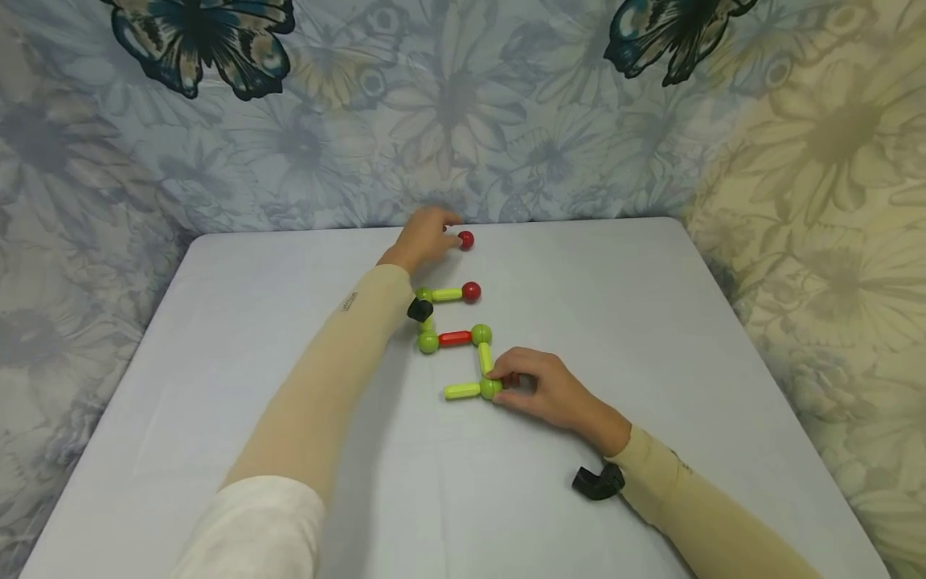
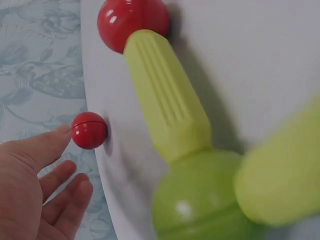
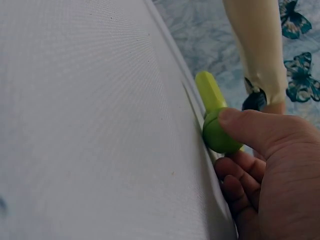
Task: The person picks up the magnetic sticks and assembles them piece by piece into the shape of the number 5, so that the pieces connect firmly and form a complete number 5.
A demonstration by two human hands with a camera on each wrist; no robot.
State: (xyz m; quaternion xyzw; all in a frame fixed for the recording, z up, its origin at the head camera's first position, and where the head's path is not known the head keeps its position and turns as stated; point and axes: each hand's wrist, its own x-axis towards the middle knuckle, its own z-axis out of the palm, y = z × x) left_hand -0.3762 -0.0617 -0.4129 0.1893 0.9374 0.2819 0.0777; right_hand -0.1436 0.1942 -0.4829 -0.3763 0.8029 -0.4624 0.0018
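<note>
My left hand reaches to the back of the table, its thumb tip at a loose red ball; the fingers are loosely bent and not around the ball. My right hand pinches a green ball between thumb and fingers. This ball is the near corner of a zigzag of joined toy balls and sticks. A yellow-green stick points left from it, with a free end. Farther along come a red stick, more green balls, and a red ball at the far end.
The white table backs onto a flowered cloth wall with butterfly shapes. Black wrist mounts sit on both sleeved arms. The left forearm stretches over the table left of the chain.
</note>
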